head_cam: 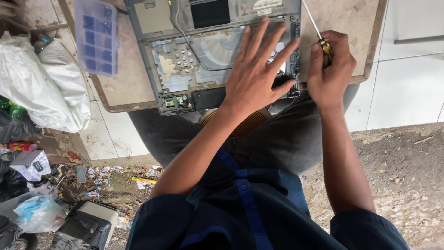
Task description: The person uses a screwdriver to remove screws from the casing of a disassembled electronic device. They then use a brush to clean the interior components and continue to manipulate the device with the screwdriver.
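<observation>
An opened grey laptop chassis (185, 60) lies on a worn wooden board (129, 88), with its inner frame, a dark panel and a grey cable showing. My left hand (259, 69) rests flat on the right part of the chassis, fingers spread. My right hand (329, 69) is just right of the chassis, closed around a screwdriver (322, 39) with a yellow and black handle. Its thin metal shaft points up and away across the board.
A clear plastic parts box (97, 34) with blue compartments sits on the board's left side. White plastic bags (46, 88) lie at the left. Litter, a small carton (30, 164) and a grey device (88, 227) are on the ground below. White tiles (407, 83) are at right.
</observation>
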